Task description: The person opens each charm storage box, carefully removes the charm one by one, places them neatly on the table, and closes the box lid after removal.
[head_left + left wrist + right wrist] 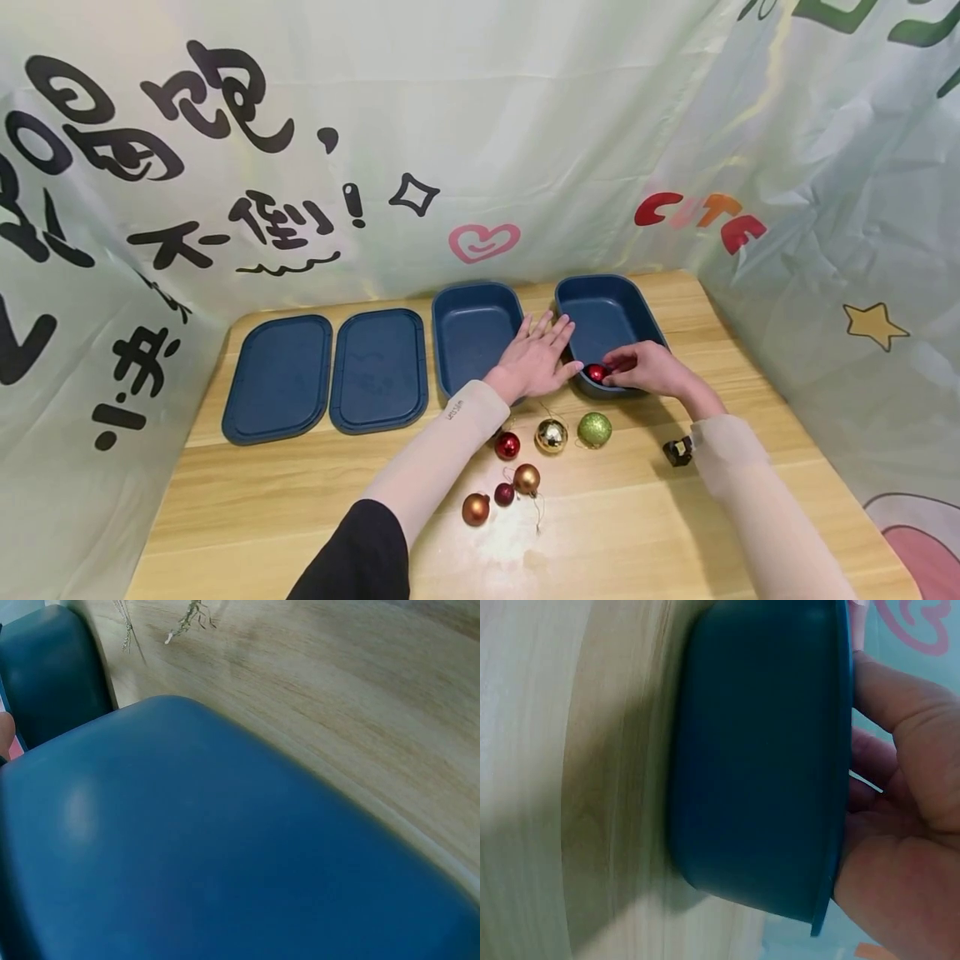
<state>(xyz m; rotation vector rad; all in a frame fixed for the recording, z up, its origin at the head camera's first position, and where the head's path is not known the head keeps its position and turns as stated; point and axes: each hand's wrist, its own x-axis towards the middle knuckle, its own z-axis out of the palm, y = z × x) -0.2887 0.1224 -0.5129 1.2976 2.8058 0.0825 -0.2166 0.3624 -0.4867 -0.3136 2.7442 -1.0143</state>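
My right hand (pixel 648 368) reaches over the near rim of the right blue container (pixel 603 312). Its thumb and fingers pinch a shiny red Christmas ball (pixel 597 372) low in the near left corner. In the right wrist view, the thumb and palm (pixel 922 772) lie over the rim and the fingertips go inside; the ball is hidden there. My left hand (pixel 534 360) is spread with straight fingers over the gap between the two containers, its thumb at the right container's rim. The left blue container (pixel 472 321) is beside it; its outer wall (pixel 225 840) fills the left wrist view.
Two flat blue lids (pixel 279 379) lie at the left. Nearer the front are several Christmas balls: red (pixel 507 446), gold (pixel 551 436), glittery green (pixel 595 429), bronze (pixel 527 478), dark red (pixel 504 494) and copper (pixel 476 509). A printed curtain (pixel 525 125) stands behind the table.
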